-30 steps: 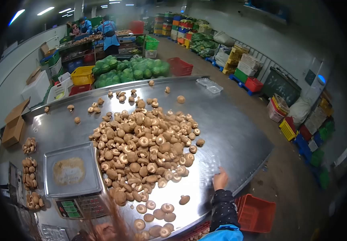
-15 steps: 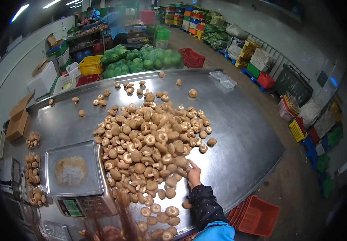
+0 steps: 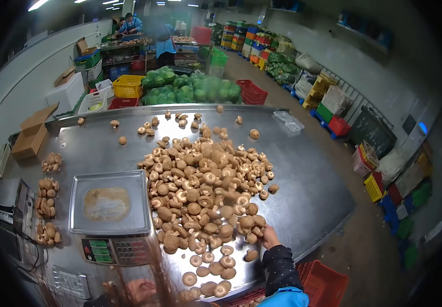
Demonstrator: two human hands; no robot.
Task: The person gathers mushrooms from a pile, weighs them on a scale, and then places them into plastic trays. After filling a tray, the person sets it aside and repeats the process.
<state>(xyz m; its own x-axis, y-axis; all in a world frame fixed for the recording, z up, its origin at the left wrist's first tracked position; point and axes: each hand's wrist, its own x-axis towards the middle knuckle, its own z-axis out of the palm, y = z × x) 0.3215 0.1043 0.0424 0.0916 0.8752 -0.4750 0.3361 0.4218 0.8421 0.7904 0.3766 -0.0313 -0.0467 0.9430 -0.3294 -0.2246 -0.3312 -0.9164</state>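
A large heap of brown shiitake mushrooms (image 3: 195,174) covers the middle of a steel table (image 3: 313,174). My right hand (image 3: 269,238) is at the heap's near right edge, its fingers curled around a cluster of mushrooms (image 3: 250,225) that partly hides them. One loose mushroom (image 3: 251,255) lies just below that hand. Low in the view, my left hand (image 3: 141,290) is near the table's front edge, blurred and partly covered by strands of hair; its fingers cannot be made out. Left of the heap stands a weighing scale (image 3: 109,202) with a bare, stained pan.
Several small packs of mushrooms (image 3: 47,197) line the left side, beside a machine (image 3: 14,220) and a clear plastic tray (image 3: 71,281). An open cardboard box (image 3: 31,134) sits farther back. Clear trays (image 3: 288,121) lie at the far edge. Red crates (image 3: 326,284) stand below the right edge.
The view has shifted, so the table appears lower. My right hand has drawn nearer along the heap's edge and now has a cluster of mushrooms at its fingers. My left hand shows more.
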